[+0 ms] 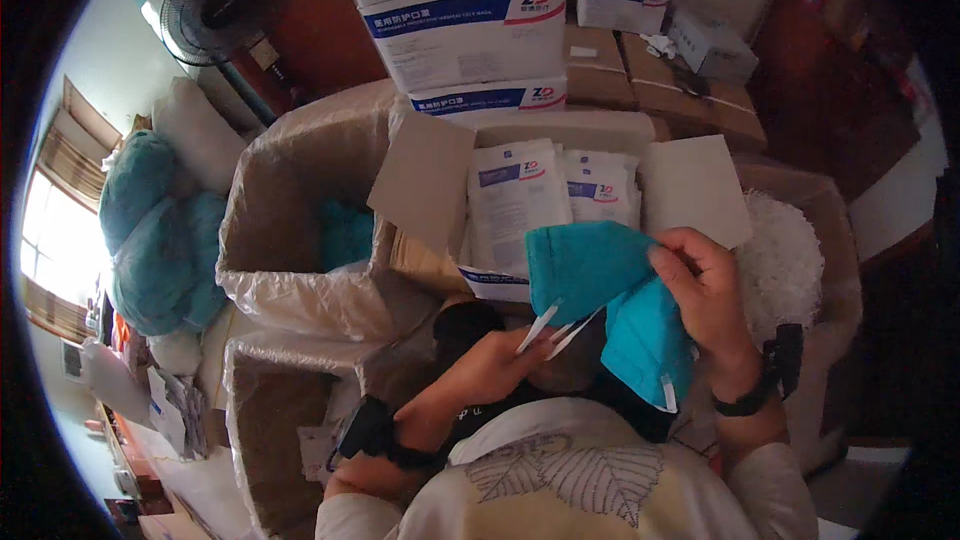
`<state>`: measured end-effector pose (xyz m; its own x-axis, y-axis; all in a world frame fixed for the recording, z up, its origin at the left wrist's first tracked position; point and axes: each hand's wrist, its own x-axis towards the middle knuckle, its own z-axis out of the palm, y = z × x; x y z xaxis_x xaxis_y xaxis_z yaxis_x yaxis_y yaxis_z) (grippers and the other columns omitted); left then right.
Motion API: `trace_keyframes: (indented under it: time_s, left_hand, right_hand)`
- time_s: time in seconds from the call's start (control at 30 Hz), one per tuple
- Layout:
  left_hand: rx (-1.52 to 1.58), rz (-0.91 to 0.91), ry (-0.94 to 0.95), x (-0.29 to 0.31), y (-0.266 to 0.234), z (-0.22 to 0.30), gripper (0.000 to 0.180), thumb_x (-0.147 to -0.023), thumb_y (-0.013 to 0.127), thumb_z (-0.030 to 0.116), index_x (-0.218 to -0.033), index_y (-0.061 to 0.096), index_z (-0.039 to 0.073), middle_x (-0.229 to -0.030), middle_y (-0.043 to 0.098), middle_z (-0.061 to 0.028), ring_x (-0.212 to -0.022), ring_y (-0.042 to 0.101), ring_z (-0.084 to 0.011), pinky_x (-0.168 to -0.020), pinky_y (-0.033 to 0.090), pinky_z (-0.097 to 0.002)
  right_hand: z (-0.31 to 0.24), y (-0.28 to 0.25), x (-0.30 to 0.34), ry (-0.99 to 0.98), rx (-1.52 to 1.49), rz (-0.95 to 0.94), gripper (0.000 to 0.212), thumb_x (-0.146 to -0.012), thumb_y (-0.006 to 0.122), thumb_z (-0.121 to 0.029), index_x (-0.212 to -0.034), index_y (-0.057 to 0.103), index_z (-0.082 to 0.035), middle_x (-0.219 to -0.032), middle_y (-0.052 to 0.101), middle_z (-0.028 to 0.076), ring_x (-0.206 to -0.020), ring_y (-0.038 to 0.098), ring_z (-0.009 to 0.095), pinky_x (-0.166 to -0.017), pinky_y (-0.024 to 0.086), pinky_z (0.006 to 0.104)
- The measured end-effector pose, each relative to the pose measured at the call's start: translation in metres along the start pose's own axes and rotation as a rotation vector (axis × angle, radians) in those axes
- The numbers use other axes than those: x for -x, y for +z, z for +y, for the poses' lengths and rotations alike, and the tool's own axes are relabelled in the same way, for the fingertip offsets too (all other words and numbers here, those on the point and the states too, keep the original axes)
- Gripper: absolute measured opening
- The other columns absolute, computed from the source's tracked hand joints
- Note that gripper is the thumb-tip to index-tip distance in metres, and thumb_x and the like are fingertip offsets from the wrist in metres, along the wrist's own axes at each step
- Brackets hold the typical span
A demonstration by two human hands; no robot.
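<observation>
My right hand (697, 285) grips a teal face mask (585, 258) by its upper right edge, thumb in front. Below it hangs a second teal piece (648, 340), apparently another mask, with a small white tab at its lower corner. My left hand (505, 360) is closed on the white straps (562, 332) that run down from the masks. Just beyond the masks, an opened small carton (420, 180) has its flaps spread. White printed mask packets (515, 190) stand inside it. The mask partly hides the carton's front right.
Large plastic-lined cartons (255, 220) stand at left; teal items lie in one. White boxes (465, 40) are stacked at the back, beside brown cartons (600, 75). A white fluffy heap (780, 260) fills a bag at right. Teal bundles (155, 240) and a fan (225, 0) are far left.
</observation>
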<state>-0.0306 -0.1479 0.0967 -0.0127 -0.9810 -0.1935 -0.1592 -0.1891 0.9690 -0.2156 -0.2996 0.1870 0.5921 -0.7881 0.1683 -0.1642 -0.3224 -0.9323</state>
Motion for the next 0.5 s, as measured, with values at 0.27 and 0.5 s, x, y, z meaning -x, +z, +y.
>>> trace_keyframes:
  time_s: [0.27,0.5]
  left_hand:
    - [-0.119,0.059,0.344,0.020,-0.018,-0.016,0.022,-0.090,0.046,0.022,-0.097,0.057,0.004,-0.089,0.057,-0.0029,-0.075,0.052,-0.0119,-0.069,0.042,-0.0248]
    - [0.551,-0.046,-0.135,0.029,-0.018,0.006,0.027,-0.092,0.042,0.024,-0.107,0.050,0.003,-0.094,0.055,-0.0023,-0.075,0.050,-0.0081,-0.071,0.042,-0.0208]
  right_hand:
    - [-0.004,-0.017,-0.007,-0.010,0.057,0.098,0.017,-0.082,0.058,-0.016,-0.089,0.059,0.000,-0.073,0.057,-0.001,-0.068,0.049,0.006,-0.061,0.040,0.0208]
    - [0.004,-0.028,-0.018,-0.014,0.018,0.195,0.017,-0.083,0.057,-0.018,-0.088,0.059,-0.001,-0.073,0.055,-0.003,-0.067,0.046,0.004,-0.061,0.038,0.0189]
